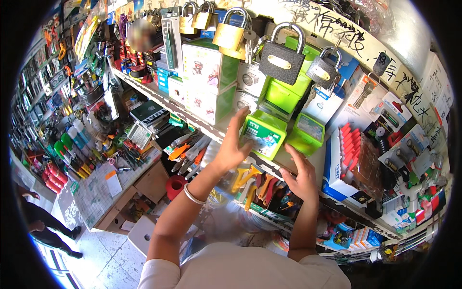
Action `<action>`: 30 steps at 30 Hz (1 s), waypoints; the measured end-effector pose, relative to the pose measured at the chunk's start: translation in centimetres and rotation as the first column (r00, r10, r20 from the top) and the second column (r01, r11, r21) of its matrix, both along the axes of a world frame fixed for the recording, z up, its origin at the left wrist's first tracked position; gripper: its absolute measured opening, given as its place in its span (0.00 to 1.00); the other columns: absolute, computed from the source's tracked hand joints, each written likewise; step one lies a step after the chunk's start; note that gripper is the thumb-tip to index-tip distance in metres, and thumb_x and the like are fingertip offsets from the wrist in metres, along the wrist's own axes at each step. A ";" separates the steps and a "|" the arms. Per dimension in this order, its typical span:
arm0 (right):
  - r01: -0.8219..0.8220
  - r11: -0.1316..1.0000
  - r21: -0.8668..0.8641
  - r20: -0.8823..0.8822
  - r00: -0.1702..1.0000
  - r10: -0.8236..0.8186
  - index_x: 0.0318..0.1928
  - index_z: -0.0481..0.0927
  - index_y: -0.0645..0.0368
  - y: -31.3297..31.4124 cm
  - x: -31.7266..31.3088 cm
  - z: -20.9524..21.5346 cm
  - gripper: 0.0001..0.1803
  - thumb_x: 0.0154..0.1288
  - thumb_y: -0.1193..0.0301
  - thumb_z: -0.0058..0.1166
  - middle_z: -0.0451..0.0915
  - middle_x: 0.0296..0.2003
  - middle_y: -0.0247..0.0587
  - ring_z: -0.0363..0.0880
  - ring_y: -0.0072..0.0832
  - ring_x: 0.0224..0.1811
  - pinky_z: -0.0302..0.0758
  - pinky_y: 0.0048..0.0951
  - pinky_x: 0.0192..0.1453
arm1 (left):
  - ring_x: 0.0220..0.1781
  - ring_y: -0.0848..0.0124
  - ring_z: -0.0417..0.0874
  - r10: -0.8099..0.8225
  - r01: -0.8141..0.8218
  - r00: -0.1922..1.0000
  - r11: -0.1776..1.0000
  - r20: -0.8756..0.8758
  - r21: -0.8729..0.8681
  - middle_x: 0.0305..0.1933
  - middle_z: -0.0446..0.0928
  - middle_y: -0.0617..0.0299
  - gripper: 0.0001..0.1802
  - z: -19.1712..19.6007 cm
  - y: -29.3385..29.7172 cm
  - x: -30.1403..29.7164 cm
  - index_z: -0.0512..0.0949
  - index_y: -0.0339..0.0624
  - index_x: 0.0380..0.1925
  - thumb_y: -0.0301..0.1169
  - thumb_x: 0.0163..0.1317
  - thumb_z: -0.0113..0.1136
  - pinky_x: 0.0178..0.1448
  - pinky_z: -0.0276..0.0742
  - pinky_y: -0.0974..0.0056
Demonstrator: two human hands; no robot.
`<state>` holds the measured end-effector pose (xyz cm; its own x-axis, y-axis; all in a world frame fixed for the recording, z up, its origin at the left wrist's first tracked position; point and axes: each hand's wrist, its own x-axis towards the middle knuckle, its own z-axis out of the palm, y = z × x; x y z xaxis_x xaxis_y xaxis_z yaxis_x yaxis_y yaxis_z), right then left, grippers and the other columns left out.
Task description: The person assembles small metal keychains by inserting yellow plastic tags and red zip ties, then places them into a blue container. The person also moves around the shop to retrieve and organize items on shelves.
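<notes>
A bright green plastic box [264, 135] with a printed label on its front sits at the shelf edge, between my hands. My left hand [232, 150] is at its left side, fingers stretched upward and thumb at the label's lower left; whether it bears any weight is unclear. Just off the box's lower right corner, my right hand [302, 174] is open, fingers spread. A second green box [307, 133] stands to the right. More green boxes [284, 95] are stacked behind, partly hidden by hanging padlocks.
Above hang a large black padlock [283, 62], a brass padlock [231, 33] and other locks. White cartons [204, 72] stand at the left. A carton of red tubes [344, 159] is at the right. Below, a rack holds yellow-handled tools [248, 185]. A person's legs [53, 226] show far left.
</notes>
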<state>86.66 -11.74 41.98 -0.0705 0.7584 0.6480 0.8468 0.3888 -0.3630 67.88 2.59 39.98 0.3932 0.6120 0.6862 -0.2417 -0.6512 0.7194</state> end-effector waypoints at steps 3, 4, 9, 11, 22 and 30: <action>-0.009 1.000 -0.026 0.005 1.000 0.009 0.59 0.70 0.62 1.0 -0.9 -0.3 0.29 0.54 0.76 0.59 0.78 0.50 0.52 0.77 0.41 0.53 0.72 0.34 0.56 | 0.76 0.58 0.44 -0.020 0.021 0.998 1.000 -0.054 0.004 0.73 0.49 0.49 0.47 -0.2 1.1 -1.4 0.45 0.41 0.70 0.17 0.48 0.53 0.75 0.44 0.57; -0.009 0.996 -0.087 -0.070 0.998 0.003 0.58 0.71 0.61 0.9 -1.4 0.1 0.28 0.54 0.75 0.59 0.78 0.49 0.51 0.77 0.40 0.53 0.71 0.34 0.56 | 0.77 0.57 0.41 -0.036 0.035 0.996 0.999 -0.083 -0.012 0.75 0.45 0.48 0.50 -0.9 1.4 -1.9 0.43 0.42 0.71 0.26 0.49 0.58 0.76 0.40 0.55; -0.047 0.994 -0.093 -0.110 0.993 0.037 0.58 0.70 0.65 -0.4 1.0 -1.4 0.25 0.58 0.77 0.53 0.77 0.51 0.49 0.76 0.40 0.53 0.70 0.36 0.58 | 0.76 0.48 0.44 0.087 -0.054 0.939 0.993 -0.334 0.107 0.73 0.42 0.33 0.54 -2.1 1.2 1.0 0.41 0.28 0.69 0.35 0.47 0.60 0.76 0.42 0.55; -0.097 0.995 0.000 -0.110 0.989 0.096 0.58 0.69 0.66 -0.1 2.0 -2.6 0.22 0.65 0.72 0.47 0.76 0.49 0.51 0.75 0.39 0.49 0.70 0.36 0.56 | 0.72 0.43 0.54 0.147 -0.121 0.986 0.953 -0.075 0.278 0.69 0.51 0.30 0.55 -4.5 3.1 4.0 0.42 0.28 0.69 0.30 0.42 0.62 0.73 0.52 0.55; 0.009 0.989 -0.150 0.123 0.992 0.009 0.64 0.65 0.58 -0.8 -0.8 1.1 0.33 0.63 0.59 0.58 0.74 0.54 0.53 0.74 0.45 0.56 0.70 0.38 0.59 | 0.44 0.38 0.76 0.258 -0.235 0.959 0.956 -0.120 0.173 0.51 0.66 0.28 0.52 -3.0 1.5 3.1 0.42 0.32 0.68 0.24 0.41 0.59 0.49 0.72 0.48; 0.026 0.990 -0.138 0.153 0.988 -0.004 0.64 0.64 0.60 -0.8 -1.1 1.1 0.34 0.62 0.58 0.58 0.73 0.55 0.55 0.72 0.47 0.57 0.68 0.39 0.61 | 0.42 0.38 0.77 0.322 -0.299 0.939 0.937 -0.118 0.180 0.50 0.68 0.30 0.49 -2.6 0.9 3.1 0.48 0.30 0.65 0.24 0.40 0.59 0.47 0.75 0.49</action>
